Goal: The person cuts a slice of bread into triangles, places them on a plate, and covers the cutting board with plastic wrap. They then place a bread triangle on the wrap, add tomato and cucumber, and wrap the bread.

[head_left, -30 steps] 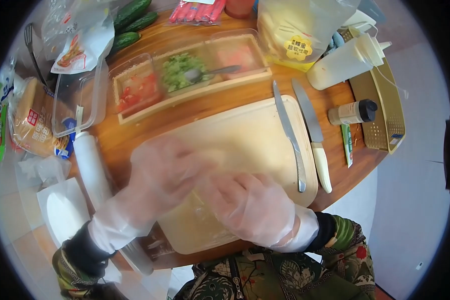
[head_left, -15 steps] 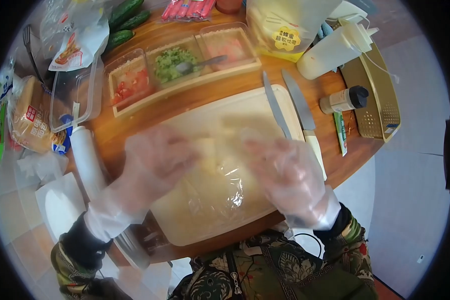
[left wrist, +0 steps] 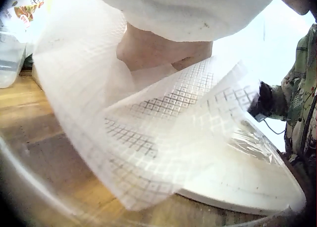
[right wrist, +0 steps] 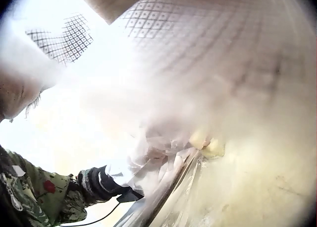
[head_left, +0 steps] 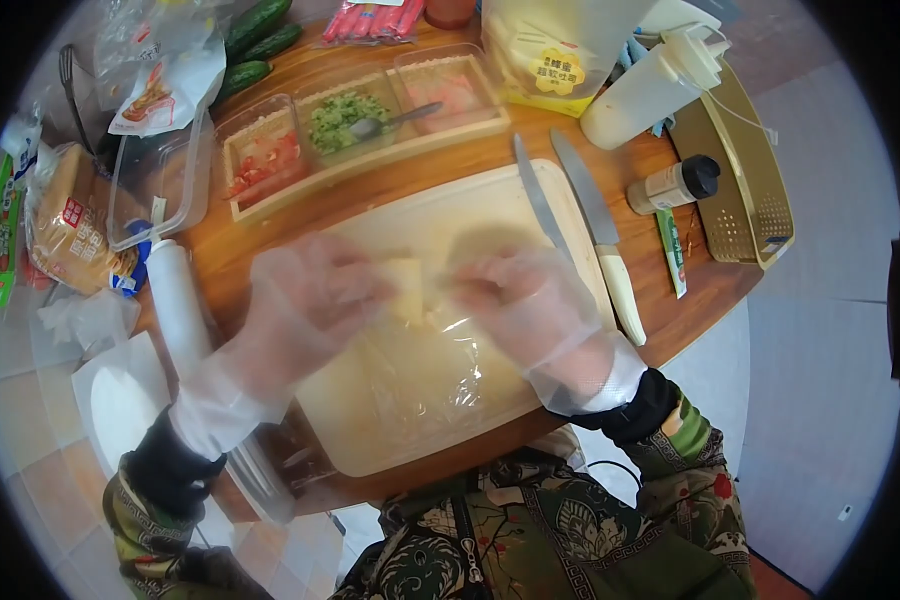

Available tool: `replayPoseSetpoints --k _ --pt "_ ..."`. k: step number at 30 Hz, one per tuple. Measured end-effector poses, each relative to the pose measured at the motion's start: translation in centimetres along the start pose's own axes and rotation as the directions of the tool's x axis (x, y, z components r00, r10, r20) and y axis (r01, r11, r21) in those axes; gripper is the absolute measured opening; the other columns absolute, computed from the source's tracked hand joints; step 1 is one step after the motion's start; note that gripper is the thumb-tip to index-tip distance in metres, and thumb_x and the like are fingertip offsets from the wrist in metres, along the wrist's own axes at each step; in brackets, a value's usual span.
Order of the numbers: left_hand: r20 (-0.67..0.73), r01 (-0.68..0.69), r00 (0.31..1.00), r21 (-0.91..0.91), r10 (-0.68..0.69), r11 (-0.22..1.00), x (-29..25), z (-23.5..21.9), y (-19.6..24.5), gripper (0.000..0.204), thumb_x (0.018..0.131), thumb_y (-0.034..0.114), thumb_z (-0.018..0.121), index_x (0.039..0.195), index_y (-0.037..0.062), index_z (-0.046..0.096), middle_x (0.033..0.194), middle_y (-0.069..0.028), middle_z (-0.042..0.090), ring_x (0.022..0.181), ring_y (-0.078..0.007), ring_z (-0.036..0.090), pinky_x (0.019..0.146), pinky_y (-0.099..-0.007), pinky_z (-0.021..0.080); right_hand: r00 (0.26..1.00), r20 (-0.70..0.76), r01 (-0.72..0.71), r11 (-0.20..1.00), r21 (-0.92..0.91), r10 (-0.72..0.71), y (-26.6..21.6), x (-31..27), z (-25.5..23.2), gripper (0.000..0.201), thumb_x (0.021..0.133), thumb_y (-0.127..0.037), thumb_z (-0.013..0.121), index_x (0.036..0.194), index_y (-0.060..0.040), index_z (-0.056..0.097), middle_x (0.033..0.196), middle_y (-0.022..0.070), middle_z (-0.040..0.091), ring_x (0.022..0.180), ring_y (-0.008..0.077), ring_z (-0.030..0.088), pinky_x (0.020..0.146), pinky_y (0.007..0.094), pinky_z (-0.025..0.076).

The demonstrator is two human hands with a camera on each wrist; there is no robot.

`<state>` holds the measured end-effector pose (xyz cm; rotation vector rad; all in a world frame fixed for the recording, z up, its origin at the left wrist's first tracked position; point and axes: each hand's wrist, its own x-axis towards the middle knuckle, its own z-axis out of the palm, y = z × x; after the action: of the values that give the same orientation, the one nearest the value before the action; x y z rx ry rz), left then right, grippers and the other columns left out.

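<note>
Both hands wear loose clear plastic gloves above the pale cutting board point(head_left: 470, 215). My left hand point(head_left: 305, 300) pinches the left side of a small pale yellow piece point(head_left: 406, 288), which also shows beside the gloved fingers in the right wrist view point(right wrist: 209, 145). To the right of that piece, my right hand point(head_left: 540, 325) has bent fingers; motion blur hides whether they hold anything. Clear plastic film point(head_left: 450, 375) lies on the board below the hands. Glove plastic point(left wrist: 163, 103) covers most of the left wrist view.
Two knives point(head_left: 538, 190) point(head_left: 585, 190) lie at the board's right. Behind stands a wooden tray point(head_left: 370, 158) of chopped food. A white roll point(head_left: 178, 300) and bagged bread point(head_left: 75, 225) are left; a squeeze bottle point(head_left: 635, 100), seasoning bottle point(head_left: 660, 190) and gold basket point(head_left: 735, 190) are right.
The hands have parted from close together, the right one moving rightward, and the yellow piece and film show between them. In the last half second the right hand has shifted slightly left.
</note>
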<state>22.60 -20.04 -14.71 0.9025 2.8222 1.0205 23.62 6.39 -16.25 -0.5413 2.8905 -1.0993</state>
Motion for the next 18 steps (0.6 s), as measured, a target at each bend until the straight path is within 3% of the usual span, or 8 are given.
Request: replayPoseSetpoints --k 5,8,10,11,13,14,16,18 --pt "-0.005 0.037 0.999 -0.055 -0.037 0.998 0.1 0.0 0.3 0.017 0.074 0.012 0.084 0.091 0.0134 0.079 0.096 -0.0095 0.070 0.085 -0.0292 0.069 0.072 -0.0387 0.055 0.999 0.028 -0.027 0.995 0.101 0.025 -0.6 0.3 -0.5 0.013 0.084 -0.018 0.077 0.088 -0.0053 0.075 0.071 0.0176 0.065 0.068 0.0373 0.065 0.063 0.0430 0.051" --pt "-0.002 -0.021 1.000 0.047 0.021 0.999 0.2 -0.1 0.2 0.017 0.074 0.012 0.084 0.090 0.0143 0.079 0.096 -0.0085 0.070 0.086 -0.0290 0.069 0.073 -0.0389 0.055 0.997 0.040 -0.069 0.976 0.206 0.062 -0.6 0.1 0.1 0.012 0.087 -0.015 0.075 0.089 -0.0036 0.073 0.076 0.0180 0.068 0.070 0.0363 0.066 0.064 0.0413 0.051" --pt "-0.011 -0.038 0.999 0.078 0.039 0.996 0.2 -0.1 0.3 0.016 0.074 0.012 0.083 0.089 0.0156 0.078 0.095 -0.0070 0.069 0.085 -0.0289 0.068 0.072 -0.0397 0.055 0.974 0.113 -0.227 0.856 0.464 0.197 0.2 -0.3 1.3 0.012 0.090 -0.014 0.073 0.091 -0.0015 0.071 0.078 0.0186 0.069 0.068 0.0315 0.066 0.064 0.0386 0.051" --pt "-0.013 -0.035 0.999 0.077 0.036 0.996 0.1 0.0 0.3 0.016 0.074 0.012 0.083 0.089 0.0156 0.078 0.095 -0.0070 0.069 0.085 -0.0289 0.068 0.072 -0.0397 0.055 0.974 0.116 -0.228 0.857 0.463 0.196 0.3 -0.3 1.5 0.012 0.090 -0.014 0.073 0.091 -0.0015 0.071 0.078 0.0186 0.069 0.068 0.0315 0.066 0.064 0.0386 0.051" --pt "-0.043 -0.070 0.996 0.079 0.074 0.994 0.1 0.1 0.1 0.017 0.074 0.013 0.083 0.088 0.0167 0.077 0.092 -0.0059 0.068 0.083 -0.0290 0.067 0.070 -0.0405 0.054 0.956 0.221 -0.288 0.755 0.589 0.192 0.6 0.0 1.6 0.014 0.093 -0.014 0.071 0.093 -0.0001 0.070 0.075 0.0134 0.068 0.064 0.0183 0.062 0.063 0.0331 0.049" --pt "-0.045 -0.066 0.997 0.078 0.069 0.995 0.1 0.1 0.1 0.017 0.074 0.013 0.083 0.088 0.0167 0.077 0.092 -0.0059 0.068 0.083 -0.0290 0.067 0.070 -0.0405 0.054 0.956 0.225 -0.289 0.755 0.588 0.190 0.4 0.1 1.5 0.014 0.093 -0.014 0.071 0.093 -0.0001 0.070 0.075 0.0134 0.068 0.064 0.0183 0.062 0.063 0.0331 0.049" --pt "-0.060 -0.099 0.993 0.089 0.104 0.991 0.3 0.1 0.1 0.018 0.073 0.012 0.083 0.088 0.0175 0.076 0.090 -0.0051 0.067 0.081 -0.0287 0.067 0.069 -0.0411 0.054 0.878 0.366 -0.477 0.645 0.597 0.309 -0.2 0.4 1.0 0.015 0.093 -0.015 0.072 0.091 0.0000 0.070 0.072 0.0053 0.065 0.066 0.0086 0.056 0.061 0.0281 0.046" --pt "-0.060 -0.106 0.992 0.106 0.113 0.989 0.2 0.1 0.0 0.018 0.072 0.012 0.083 0.088 0.0178 0.076 0.089 -0.0045 0.067 0.081 -0.0285 0.067 0.069 -0.0411 0.054 0.870 0.370 -0.492 0.632 0.599 0.326 -1.2 0.5 0.5 0.016 0.093 -0.016 0.073 0.090 -0.0004 0.070 0.072 0.0025 0.064 0.068 0.0066 0.054 0.061 0.0267 0.045"
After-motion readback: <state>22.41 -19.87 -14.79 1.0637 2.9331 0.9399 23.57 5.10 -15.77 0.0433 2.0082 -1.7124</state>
